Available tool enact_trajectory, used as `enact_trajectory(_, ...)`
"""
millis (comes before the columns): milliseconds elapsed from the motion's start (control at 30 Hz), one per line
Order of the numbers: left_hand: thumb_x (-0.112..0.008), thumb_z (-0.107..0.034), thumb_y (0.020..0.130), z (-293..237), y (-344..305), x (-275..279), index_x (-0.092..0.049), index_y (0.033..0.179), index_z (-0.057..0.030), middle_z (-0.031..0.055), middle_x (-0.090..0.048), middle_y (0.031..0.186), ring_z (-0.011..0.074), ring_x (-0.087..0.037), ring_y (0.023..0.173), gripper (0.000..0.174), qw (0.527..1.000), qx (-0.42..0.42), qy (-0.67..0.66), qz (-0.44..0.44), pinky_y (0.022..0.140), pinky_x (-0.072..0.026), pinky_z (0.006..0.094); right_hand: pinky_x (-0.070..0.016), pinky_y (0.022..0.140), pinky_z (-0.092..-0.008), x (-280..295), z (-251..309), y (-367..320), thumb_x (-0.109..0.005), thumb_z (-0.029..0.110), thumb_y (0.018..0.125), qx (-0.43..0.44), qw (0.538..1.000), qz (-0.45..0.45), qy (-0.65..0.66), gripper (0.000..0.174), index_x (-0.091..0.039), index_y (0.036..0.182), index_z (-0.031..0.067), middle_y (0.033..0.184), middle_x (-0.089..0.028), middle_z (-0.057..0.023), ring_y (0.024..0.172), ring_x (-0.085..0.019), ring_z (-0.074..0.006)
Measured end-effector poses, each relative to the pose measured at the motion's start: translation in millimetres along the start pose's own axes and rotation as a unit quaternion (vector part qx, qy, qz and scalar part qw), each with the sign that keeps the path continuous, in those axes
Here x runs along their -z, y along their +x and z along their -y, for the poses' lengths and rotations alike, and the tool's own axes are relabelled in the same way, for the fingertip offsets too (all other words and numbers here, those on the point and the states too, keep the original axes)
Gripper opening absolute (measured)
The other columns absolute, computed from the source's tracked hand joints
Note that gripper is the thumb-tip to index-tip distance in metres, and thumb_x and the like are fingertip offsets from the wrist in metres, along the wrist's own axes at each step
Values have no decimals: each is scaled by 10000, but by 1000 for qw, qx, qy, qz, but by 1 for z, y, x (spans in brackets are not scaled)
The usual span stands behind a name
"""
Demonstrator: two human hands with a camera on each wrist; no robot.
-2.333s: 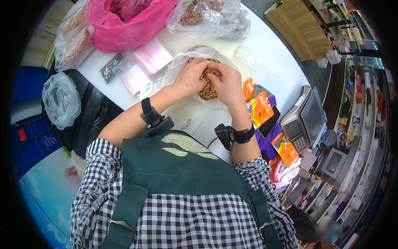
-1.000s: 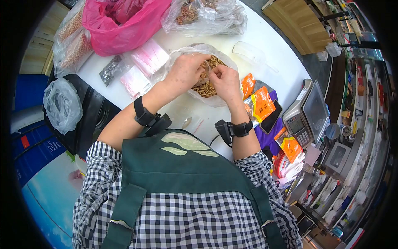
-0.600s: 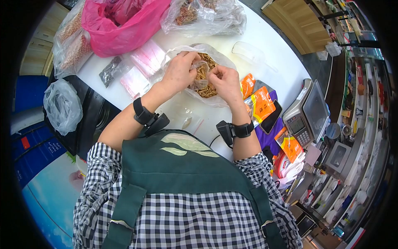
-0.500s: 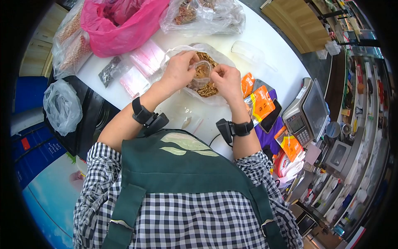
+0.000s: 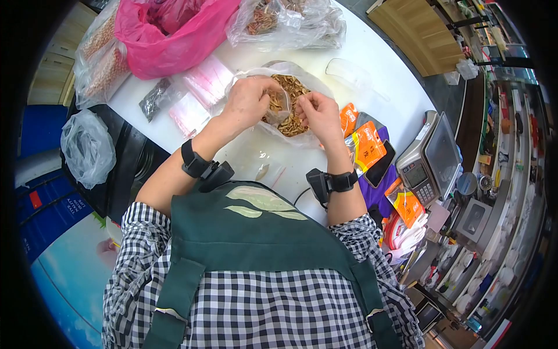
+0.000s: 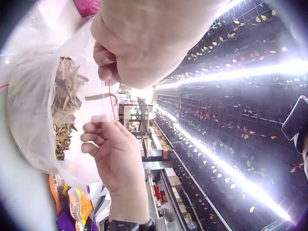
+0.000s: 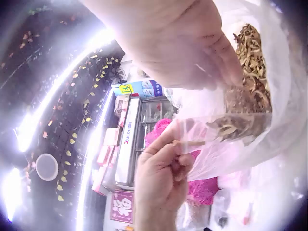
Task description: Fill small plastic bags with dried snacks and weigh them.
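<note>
A cloudy plastic bag (image 5: 319,84) stands open on the white table, holding brown dried slices (image 5: 293,87). My left hand (image 5: 247,99) pinches a small clear zip bag (image 7: 192,129) by its edge, over the mouth of the larger bag. A thin red line runs along the zip bag, and a single brown strip (image 6: 100,96) shows against it in the left wrist view. Opposite, my right hand (image 5: 321,113) hovers above the slices with thumb and fingers curled together, close to the zip bag; I cannot tell whether a slice is between its fingertips.
Stacks of pink-edged zip bags (image 5: 206,81) and a dark packet (image 5: 154,100) lie left. Behind are a pink bag (image 5: 174,49) and another clear bag (image 5: 290,29). A clear scoop (image 5: 349,72), orange packets (image 5: 368,145), a phone (image 5: 381,166) and a scale (image 5: 421,168) are right.
Both hands were together down among the slices; they have since parted, the left moving leftward with the zip bag, which has come into sight between them. The right hand stays near the bag's right rim.
</note>
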State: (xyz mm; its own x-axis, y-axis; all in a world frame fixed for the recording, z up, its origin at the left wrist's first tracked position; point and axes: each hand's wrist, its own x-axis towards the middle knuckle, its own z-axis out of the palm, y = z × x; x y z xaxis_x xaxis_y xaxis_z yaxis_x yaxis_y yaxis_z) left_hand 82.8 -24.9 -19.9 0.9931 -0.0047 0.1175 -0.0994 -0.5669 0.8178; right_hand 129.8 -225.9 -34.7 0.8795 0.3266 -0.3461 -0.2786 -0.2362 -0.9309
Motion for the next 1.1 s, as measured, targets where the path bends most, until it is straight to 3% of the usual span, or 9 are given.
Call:
enact_trajectory(67,-494,60,726,-6,0,5,-714,1010,-43,123,-694,1063,302,-667,870,374,997,-42,50,-40,779,-524,365,-543,673,-382,5,-22,7,-756,196,772,137,927,-45,-347,304,-622,932,-25,761,-671,-140,727,-667,-293)
enact_trajectory(167,-502,53,731,-12,0,5,-707,1004,-26,134,-685,1085,334,-662,910,350,995,-48,64,-58,811,-526,389,-531,821,-462,-5,-17,-6,-819,274,712,71,860,-25,-505,608,-548,1202,36,994,-643,-241,941,-638,-398)
enact_trajectory(267,-508,58,726,-8,0,4,-700,1015,-12,143,-680,1091,347,-657,912,353,994,-58,71,-60,818,-524,392,-514,893,-455,-21,-24,-14,-871,343,629,162,831,-77,-527,950,-376,1399,91,1231,-523,-288,1094,-576,-413)
enact_trajectory(367,-512,67,719,-10,-1,6,-699,1012,-8,151,-679,1082,352,-654,919,356,994,-63,63,-56,827,-521,397,-504,924,-435,-27,-23,-10,-893,370,583,71,836,-18,-544,1081,-309,1447,82,1335,-433,-294,1163,-527,-426)
enact_trajectory(500,-513,75,715,-21,2,18,-699,1001,-3,155,-679,1070,354,-651,926,350,992,-78,87,-50,835,-519,401,-524,887,-437,-25,-28,-2,-890,391,582,106,821,-32,-560,1072,-326,1436,73,1260,-512,-284,1084,-585,-416)
enact_trajectory(600,-516,77,716,-25,3,18,-698,986,-4,155,-679,1062,355,-648,934,335,991,-78,96,-48,840,-517,403,-544,834,-439,-18,-25,4,-880,386,597,16,846,36,-531,1047,-329,1429,71,1139,-594,-275,969,-639,-406)
enact_trajectory(667,-524,76,719,-23,4,9,-696,983,-6,162,-676,1061,357,-648,936,326,992,-68,109,-17,840,-519,402,-554,784,-450,-19,-28,-1,-869,367,606,157,812,-1,-562,1015,-336,1414,59,1028,-640,-264,875,-664,-401)
enact_trajectory(800,-528,73,721,-19,3,-1,-696,989,-11,161,-674,1069,359,-650,926,326,991,-66,116,9,839,-521,407,-552,786,-452,-18,-31,9,-861,344,615,67,833,45,-547,998,-332,1413,60,1041,-635,-271,901,-660,-397)
enact_trajectory(1100,-524,72,709,-36,7,30,-706,971,-16,147,-682,1047,362,-649,879,330,992,-50,106,38,822,-518,413,-536,790,-436,-13,-24,3,-794,100,659,176,825,107,-527,832,-407,1391,179,1011,-641,-208,928,-634,-384)
